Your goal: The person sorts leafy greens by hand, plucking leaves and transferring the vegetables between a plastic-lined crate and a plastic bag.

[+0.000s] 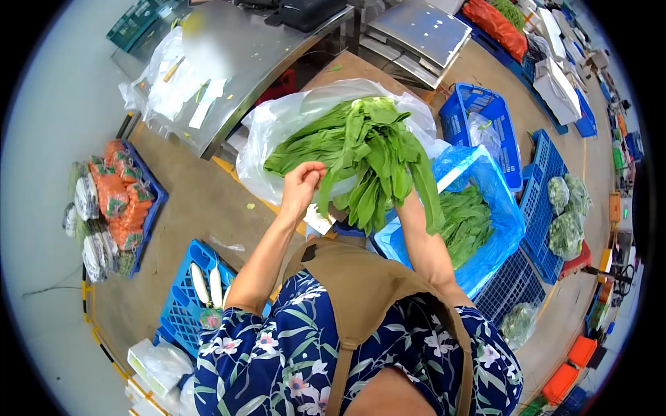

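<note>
A large bunch of long-leaved greens (374, 159) hangs over my right forearm (424, 239), held up by my right hand, whose fingers are hidden under the leaves. My left hand (304, 186) is closed at the left edge of the bunch, thumb and fingertips pinched together by a leaf; whatever is between them is too small to make out. Behind the bunch spreads a clear plastic bag (260, 142), with more greens lying at its mouth. To the right, below my forearm, a crate lined with a blue plastic bag (510, 208) contains similar greens (465, 222).
A steel table (253, 69) stands at upper left, holding plastic and a knife. A platform scale (420, 31) is at the top. Blue crates (485, 104) and pallets flank the right side. White radishes (200, 283) lie in a blue crate at lower left; bagged carrots (114, 197) are stacked beyond.
</note>
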`<action>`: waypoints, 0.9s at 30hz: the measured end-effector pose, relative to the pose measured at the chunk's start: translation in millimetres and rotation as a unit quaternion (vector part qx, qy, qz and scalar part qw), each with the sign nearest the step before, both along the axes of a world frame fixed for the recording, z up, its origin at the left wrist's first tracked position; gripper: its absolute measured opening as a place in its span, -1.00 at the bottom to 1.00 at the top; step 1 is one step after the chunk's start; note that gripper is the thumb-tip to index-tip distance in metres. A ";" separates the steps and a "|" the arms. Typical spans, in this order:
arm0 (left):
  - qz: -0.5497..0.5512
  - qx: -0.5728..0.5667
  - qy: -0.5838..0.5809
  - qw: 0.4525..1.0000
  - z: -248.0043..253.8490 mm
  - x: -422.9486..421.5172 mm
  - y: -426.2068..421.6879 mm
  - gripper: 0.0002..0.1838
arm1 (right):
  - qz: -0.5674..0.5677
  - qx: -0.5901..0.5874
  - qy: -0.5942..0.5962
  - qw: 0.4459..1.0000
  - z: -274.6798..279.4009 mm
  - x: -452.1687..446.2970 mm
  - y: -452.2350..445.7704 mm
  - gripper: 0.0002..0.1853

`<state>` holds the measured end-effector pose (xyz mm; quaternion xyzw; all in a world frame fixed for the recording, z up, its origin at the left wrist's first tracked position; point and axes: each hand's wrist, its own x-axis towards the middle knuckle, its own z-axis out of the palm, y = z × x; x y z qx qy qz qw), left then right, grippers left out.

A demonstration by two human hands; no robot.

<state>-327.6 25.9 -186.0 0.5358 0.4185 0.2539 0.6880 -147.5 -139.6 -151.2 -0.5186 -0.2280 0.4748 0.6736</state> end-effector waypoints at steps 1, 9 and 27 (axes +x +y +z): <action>-0.020 -0.081 -0.019 0.996 7.5 -7.5 -5.4 -0.72 | -0.008 0.013 0.029 0.999 -6.0 2.7 8.7 -0.60; -0.233 -0.287 -0.108 0.923 58.2 -1.3 -69.5 -0.42 | -0.039 0.056 0.103 0.992 -25.6 18.7 40.1 -0.59; -0.295 -0.246 -0.131 0.914 79.1 8.5 -97.6 -0.72 | -0.072 0.104 0.128 0.984 -34.9 45.4 58.4 -0.57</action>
